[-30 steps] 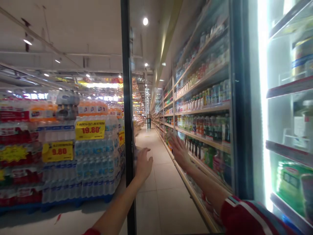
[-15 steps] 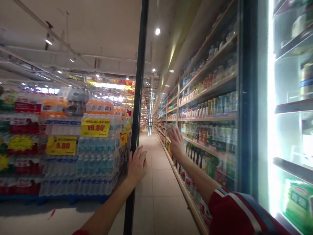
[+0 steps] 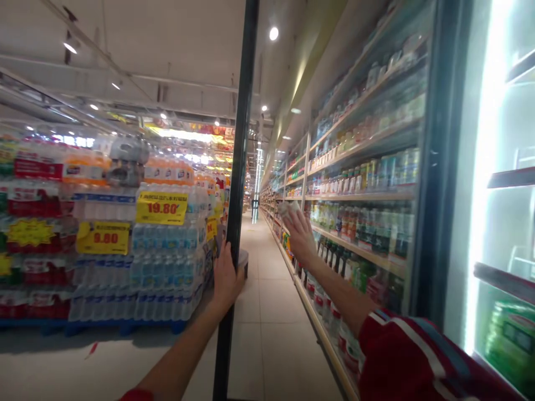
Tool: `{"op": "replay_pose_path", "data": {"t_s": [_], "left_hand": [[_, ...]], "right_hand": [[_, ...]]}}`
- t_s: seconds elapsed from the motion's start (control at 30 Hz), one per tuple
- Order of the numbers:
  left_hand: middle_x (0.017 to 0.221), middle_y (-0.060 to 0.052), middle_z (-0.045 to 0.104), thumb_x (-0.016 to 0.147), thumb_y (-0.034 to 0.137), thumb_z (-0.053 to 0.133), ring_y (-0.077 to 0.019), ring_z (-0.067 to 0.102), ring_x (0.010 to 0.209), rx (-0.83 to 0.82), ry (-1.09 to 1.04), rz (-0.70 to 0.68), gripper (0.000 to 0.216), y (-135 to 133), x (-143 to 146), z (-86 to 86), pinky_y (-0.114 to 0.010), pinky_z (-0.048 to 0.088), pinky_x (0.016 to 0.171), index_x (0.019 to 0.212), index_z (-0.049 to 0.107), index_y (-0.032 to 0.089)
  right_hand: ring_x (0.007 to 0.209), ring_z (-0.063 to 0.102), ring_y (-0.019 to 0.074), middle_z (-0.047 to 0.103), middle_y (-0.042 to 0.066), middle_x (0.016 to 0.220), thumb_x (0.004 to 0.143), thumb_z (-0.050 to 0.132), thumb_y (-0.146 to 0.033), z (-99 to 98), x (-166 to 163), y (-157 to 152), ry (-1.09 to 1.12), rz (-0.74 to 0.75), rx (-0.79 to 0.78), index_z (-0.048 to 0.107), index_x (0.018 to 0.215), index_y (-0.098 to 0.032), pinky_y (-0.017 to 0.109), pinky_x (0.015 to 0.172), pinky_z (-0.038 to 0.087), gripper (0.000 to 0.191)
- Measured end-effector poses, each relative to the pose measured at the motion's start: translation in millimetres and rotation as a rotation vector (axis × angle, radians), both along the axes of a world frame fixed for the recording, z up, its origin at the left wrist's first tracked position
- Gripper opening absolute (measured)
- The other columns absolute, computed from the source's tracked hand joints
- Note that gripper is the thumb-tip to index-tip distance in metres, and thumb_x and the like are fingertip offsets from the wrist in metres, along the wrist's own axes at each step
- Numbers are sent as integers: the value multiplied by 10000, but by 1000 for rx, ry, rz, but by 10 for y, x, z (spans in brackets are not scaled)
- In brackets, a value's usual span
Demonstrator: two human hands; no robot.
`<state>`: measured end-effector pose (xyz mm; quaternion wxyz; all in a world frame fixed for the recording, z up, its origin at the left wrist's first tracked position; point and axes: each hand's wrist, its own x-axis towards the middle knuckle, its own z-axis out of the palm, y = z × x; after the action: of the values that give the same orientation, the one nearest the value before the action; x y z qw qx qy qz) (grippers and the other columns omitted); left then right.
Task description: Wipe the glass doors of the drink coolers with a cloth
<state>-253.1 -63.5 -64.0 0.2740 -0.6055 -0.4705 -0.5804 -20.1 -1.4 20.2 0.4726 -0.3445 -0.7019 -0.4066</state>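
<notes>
A glass cooler door with a black frame (image 3: 241,139) stands swung open in front of me. My left hand (image 3: 226,281) is on the frame's edge, fingers on the left of the bar and thumb on the right, closed on it. Farther right, my right hand (image 3: 301,236) reaches up against the clear pane with its fingers stretched over a pale crumpled cloth (image 3: 288,210). The cloth shows above and beside the fingertips, pressed flat to the glass. Its part under the palm is hidden.
Stacked drink packs (image 3: 163,267) with yellow price signs (image 3: 161,208) stand on a blue pallet (image 3: 121,326) at left. Long shelves of bottles (image 3: 359,217) show through the glass. The lit cooler (image 3: 514,223) is at far right. A tiled aisle floor (image 3: 263,295) runs ahead.
My left hand has moved slightly left and up and now wraps the door frame. My right hand has shifted slightly up, with the cloth showing more clearly. The view has tilted a little.
</notes>
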Motion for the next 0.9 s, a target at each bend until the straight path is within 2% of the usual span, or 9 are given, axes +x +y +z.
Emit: {"op": "replay_pose_path", "data": {"t_s": [0.1,0.2,0.33,0.4,0.5,0.57,0.63,0.73,0.9], "left_hand": [[1489,-209,262,859,208,415,-273,230,1396,9,-54,-75,625,150,4,-61,-504,240,1124,1432,194,92],[1510,-184,225,857,183,399,-255,182,1411,29,-90,-106,623,295,19,-44,-496,195,1145,1439,187,111],[1520,-162,214,830,219,444,-253,179,1413,-36,-162,-197,664,367,-22,-85,-488,176,1151,1439,196,125],[1512,-140,252,808,267,488,-255,216,1403,-155,-258,-285,679,315,-147,-335,-475,186,1149,1429,237,153],[1434,-143,404,738,381,582,-295,411,1303,-515,-472,-471,655,178,-494,-965,-483,293,1100,1339,399,197],[1410,-170,428,627,417,677,-341,540,1172,-708,-753,-449,733,113,-742,-1310,-501,413,1001,1286,445,197],[1383,-203,448,568,379,733,-351,565,1134,-731,-962,-370,756,131,-905,-1414,-494,422,986,1245,474,164],[1350,-197,487,562,296,761,-327,574,1128,-711,-1037,-408,695,375,-932,-1103,-462,442,969,1199,517,167],[1390,-173,447,567,252,766,-312,496,1222,-675,-899,-638,717,1118,-724,-107,-450,399,1018,1229,509,159]], "right_hand": [[1427,134,210,430,60,1433,824,333,-18,-443,-129,2,-233,88,34,480,1335,-181,454,1131,219,556],[1419,163,239,429,78,1432,826,357,-30,-815,-333,23,-304,128,55,459,1349,-148,462,1118,244,546],[1383,276,236,449,99,1414,835,417,-68,-915,-617,155,-387,244,23,471,1337,-152,448,1092,301,512],[1362,320,233,480,105,1389,847,437,-82,-879,-732,267,-416,319,27,503,1305,-155,444,1081,319,469],[1320,386,224,539,106,1332,865,448,-89,-843,-848,453,-416,406,50,549,1246,-160,433,1056,351,401],[1280,433,218,581,98,1283,872,449,-93,-844,-886,567,-419,441,68,576,1207,-162,412,1031,379,365],[1249,462,213,602,84,1257,880,431,-97,-856,-893,666,-412,464,60,599,1176,-173,399,1014,394,349],[1222,485,201,610,70,1249,896,384,-99,-869,-857,793,-352,498,-22,624,1149,-201,401,1009,400,363],[1190,519,186,631,36,1219,921,394,-146,-860,-748,926,-263,562,-111,647,1125,-250,401,1012,416,341]]}}
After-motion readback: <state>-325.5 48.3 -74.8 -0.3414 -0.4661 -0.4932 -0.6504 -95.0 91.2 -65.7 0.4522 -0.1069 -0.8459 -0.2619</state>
